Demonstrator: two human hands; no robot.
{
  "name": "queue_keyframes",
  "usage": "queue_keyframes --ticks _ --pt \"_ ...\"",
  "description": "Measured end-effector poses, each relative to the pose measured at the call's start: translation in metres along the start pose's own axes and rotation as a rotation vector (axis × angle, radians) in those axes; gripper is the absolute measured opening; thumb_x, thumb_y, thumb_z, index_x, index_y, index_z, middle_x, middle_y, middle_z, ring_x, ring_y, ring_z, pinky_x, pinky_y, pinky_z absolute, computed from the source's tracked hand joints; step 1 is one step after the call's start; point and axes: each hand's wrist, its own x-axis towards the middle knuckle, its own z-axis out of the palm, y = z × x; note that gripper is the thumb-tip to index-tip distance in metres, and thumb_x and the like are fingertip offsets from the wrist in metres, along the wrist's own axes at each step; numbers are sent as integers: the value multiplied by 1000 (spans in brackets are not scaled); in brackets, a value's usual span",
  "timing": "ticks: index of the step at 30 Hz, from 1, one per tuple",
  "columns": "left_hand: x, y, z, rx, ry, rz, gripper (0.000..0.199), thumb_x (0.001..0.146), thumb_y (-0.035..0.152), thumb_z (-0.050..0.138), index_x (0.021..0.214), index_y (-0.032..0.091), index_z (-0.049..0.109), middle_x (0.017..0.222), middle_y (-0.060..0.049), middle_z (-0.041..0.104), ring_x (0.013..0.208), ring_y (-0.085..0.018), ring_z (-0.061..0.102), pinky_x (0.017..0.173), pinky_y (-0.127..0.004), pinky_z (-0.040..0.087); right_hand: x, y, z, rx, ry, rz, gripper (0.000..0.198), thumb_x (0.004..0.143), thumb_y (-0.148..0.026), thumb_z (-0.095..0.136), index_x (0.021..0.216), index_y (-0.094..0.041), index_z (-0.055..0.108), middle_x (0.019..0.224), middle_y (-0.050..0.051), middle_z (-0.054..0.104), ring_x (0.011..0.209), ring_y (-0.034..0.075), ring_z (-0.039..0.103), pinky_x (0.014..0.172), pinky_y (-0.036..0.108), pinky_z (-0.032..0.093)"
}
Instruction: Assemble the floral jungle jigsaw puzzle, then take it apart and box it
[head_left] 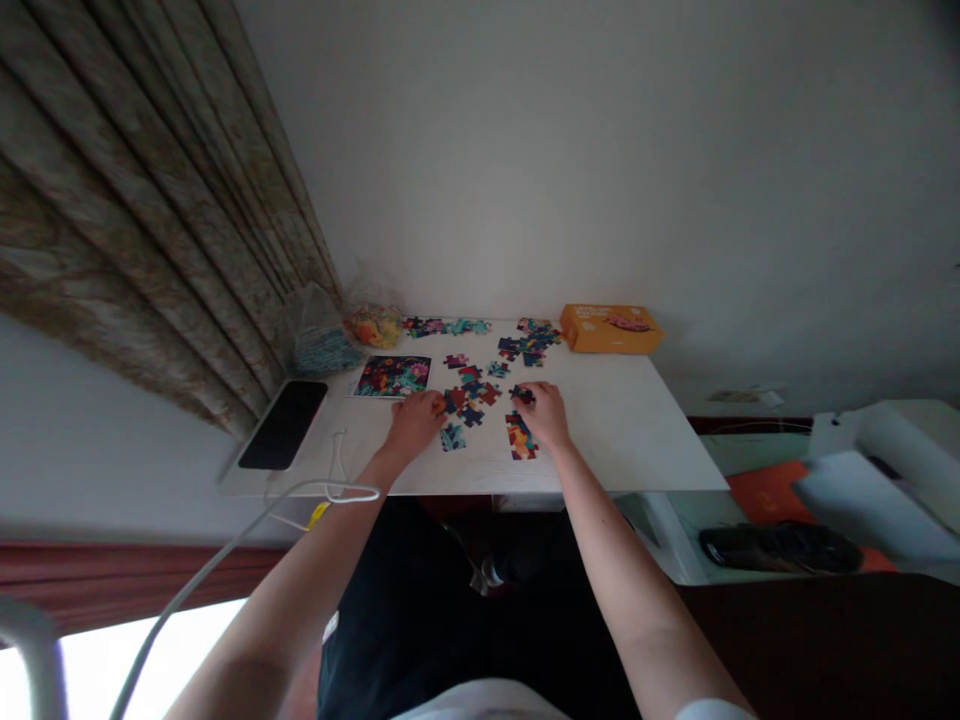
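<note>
This is a room in a home: a patterned curtain [165,200] hangs in folds beside a plain pale wall [525,170], and up against that wall a white table [615,420] carries a phone [283,425] and jigsaw pieces [523,440]. On the right, household clutter [780,548] lies on what may be a glass-topped stand [750,452], too blurred to be sure.

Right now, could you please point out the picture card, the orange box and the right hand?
Picture card [392,376]: head view, its printed face.
Orange box [609,335]: head view, its front side.
Right hand [547,411]: head view, its back.
</note>
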Motion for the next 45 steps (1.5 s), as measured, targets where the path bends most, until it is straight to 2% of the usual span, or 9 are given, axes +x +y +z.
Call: queue_keyframes --ticks 4,13,19,25,30,35,40,42,45 --pt "3 1 -3 -38 0 -69 34 87 23 66 121 23 63 122 -10 71 121 -31 62 104 -46 42 1 4 2 46 27 22 20 87 -28 66 104 -21 75 105 12 72 102 30 60 96 44 48" --pt "-5 2 -2 48 104 5 28 88 24 66 116 20 62 110 -10 73 110 -28 67 104 -41 41 1 10 8 39 157 133 20 90 -25 56 98 -19 74 104 15 68 100 31 56 94 45 47" --pt "-9 4 -3 122 144 -36 26 91 29 63 115 19 65 116 -13 71 113 -32 64 101 -44 42 1 12 7 98 195 132 22 91 -30 55 97 -18 73 102 15 68 100 30 57 96 45 47" --pt "-7 35 -4 188 48 173 30 96 41 61 119 22 66 124 -13 67 121 -31 59 106 -44 39 1 11 7 109 182 109 22 91 -31 55 98 -20 72 103 14 69 101 29 58 96 45 47" --pt "-3 68 6 291 -39 -4 54 91 54 68 128 15 62 130 -20 64 123 -37 58 104 -45 43 0 8 4 114 165 86 22 92 -33 55 95 -20 72 99 14 69 98 29 59 94 45 49" --pt "3 76 8 262 -107 -132 57 88 50 73 127 11 60 133 -24 62 127 -37 58 104 -44 45 -1 1 -1 146 154 64 25 93 -37 54 93 -20 72 95 12 69 94 27 61 92 42 51" --pt "12 69 6 139 -126 -155 53 80 45 81 118 12 63 129 -25 65 126 -40 59 102 -46 46 -4 -8 -7 245 82 114 30 94 -46 54 91 -22 72 89 8 72 77 23 64 80 37 52" --pt "15 67 6 46 -109 -160 44 80 35 82 115 14 64 123 -22 69 121 -38 63 98 -43 48 -5 -10 -8 328 42 138 32 91 -52 59 90 -23 72 82 6 72 71 22 64 75 36 52" --pt "13 70 10 -164 -30 -105 21 87 16 68 108 18 63 109 -12 74 107 -27 69 91 -35 49 -6 -10 -10 512 -34 194 39 82 -61 68 86 -22 72 76 5 72 69 21 64 69 33 51"
